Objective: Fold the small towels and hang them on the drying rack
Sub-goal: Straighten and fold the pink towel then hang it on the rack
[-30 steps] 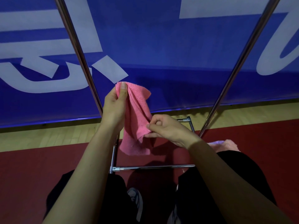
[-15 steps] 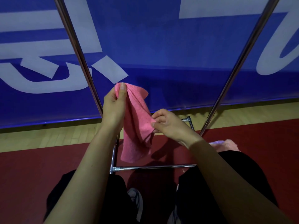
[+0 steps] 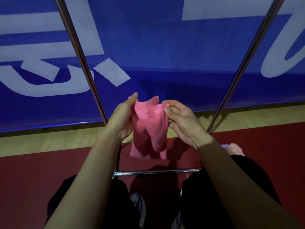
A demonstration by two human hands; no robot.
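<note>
A small pink towel [image 3: 148,129] hangs bunched between my two hands, in front of the drying rack. My left hand [image 3: 123,119] pinches its upper left corner. My right hand [image 3: 183,121] holds the upper right corner between thumb and fingers. The towel's lower edge dangles above the rack's bottom crossbar [image 3: 158,171]. Two shiny metal rack poles rise on either side, the left pole [image 3: 79,53] and the right pole [image 3: 244,63]. The rack's top bar is out of view.
A blue banner [image 3: 156,47] with white lettering stands right behind the rack. More pale pink cloth [image 3: 234,148] lies on the red floor at my right knee. My black-clad legs and a grey shoe [image 3: 137,205] are below.
My right hand rose from the towel's lower side edge to its upper right corner. The towel went from hanging off my left hand alone to being held between both hands.
</note>
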